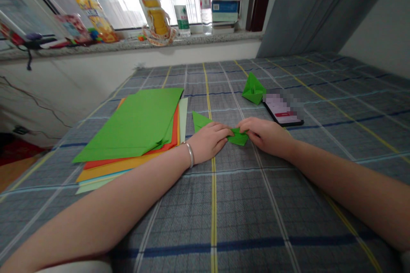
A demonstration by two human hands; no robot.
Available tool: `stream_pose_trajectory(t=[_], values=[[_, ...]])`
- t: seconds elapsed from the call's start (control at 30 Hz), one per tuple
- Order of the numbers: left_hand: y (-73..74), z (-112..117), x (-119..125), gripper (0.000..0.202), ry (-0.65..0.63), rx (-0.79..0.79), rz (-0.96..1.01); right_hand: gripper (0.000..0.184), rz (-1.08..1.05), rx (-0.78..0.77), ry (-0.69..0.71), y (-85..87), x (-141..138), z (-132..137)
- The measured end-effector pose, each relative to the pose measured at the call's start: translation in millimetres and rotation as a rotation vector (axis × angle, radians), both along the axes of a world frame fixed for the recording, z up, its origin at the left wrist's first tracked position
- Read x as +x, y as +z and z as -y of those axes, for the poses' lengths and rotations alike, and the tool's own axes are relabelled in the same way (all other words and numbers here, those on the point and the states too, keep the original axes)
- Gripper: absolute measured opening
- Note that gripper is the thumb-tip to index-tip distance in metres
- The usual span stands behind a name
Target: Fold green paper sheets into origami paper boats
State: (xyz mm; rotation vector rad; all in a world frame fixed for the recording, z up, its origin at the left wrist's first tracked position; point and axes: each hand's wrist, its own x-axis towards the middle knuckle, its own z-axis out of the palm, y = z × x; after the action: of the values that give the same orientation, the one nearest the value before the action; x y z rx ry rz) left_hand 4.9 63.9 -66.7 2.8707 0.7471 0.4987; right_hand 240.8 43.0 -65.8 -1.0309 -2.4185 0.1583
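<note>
A folded piece of green paper [238,137] lies on the checked cloth, with a pointed end sticking out to the left. My left hand [209,140], with a silver bangle at the wrist, lies over its middle and presses it down, fingers together. At its right end my right hand [264,135] pinches the edge between thumb and fingers. Part of the paper is hidden under the left hand. Beyond my hands stands a folded green paper shape [253,88], touching or very near a phone [283,110].
A stack of coloured paper [137,123], green on top, lies left of my hands. The grey checked cloth [185,222] covers the surface. On the windowsill stand a juice bottle [92,10], a yellow flask [158,17], two clear bottles [182,17] and boxes [226,7].
</note>
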Motion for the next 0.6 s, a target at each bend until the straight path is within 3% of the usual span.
stream_pose_trajectory(t=[0.07,0.23,0.6], values=[[-1.8,-2.5,-0.8,0.028,0.006,-0.03,0.025,0.03,0.008,0.005,0.101,0.3,4.2,-1.2],[-5.3,-5.1,-1.2,0.024,0.027,-0.025,0.034,0.032,0.067,-0.019,0.162,0.7,9.1,-0.5],[-6.5,-8.7,-0.8,0.024,0.016,-0.003,0.04,0.013,0.115,0.058,0.089,2.0,0.5,1.3]])
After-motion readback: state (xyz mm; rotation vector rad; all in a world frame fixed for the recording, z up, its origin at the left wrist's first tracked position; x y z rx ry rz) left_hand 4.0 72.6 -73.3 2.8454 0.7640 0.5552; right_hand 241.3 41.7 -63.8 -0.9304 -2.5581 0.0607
